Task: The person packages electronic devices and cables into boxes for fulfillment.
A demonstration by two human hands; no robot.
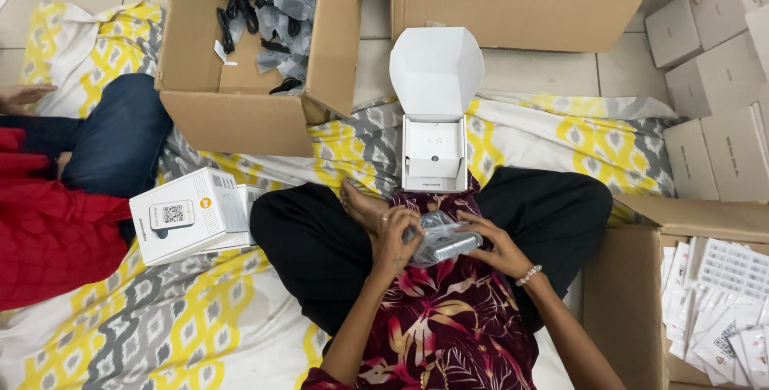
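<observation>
Both my hands hold a small grey device wrapped in a clear plastic bag over my lap. My left hand grips its left end and my right hand, with a bead bracelet on the wrist, grips its right end. Just beyond them, between my crossed legs, stands a small white box with its lid flipped up and a white insert inside.
A closed white printed box lies left of my knee, beside another person in red and jeans. A cardboard box of bagged black cables stands ahead left, another carton behind, stacked white boxes right, a carton of leaflets lower right.
</observation>
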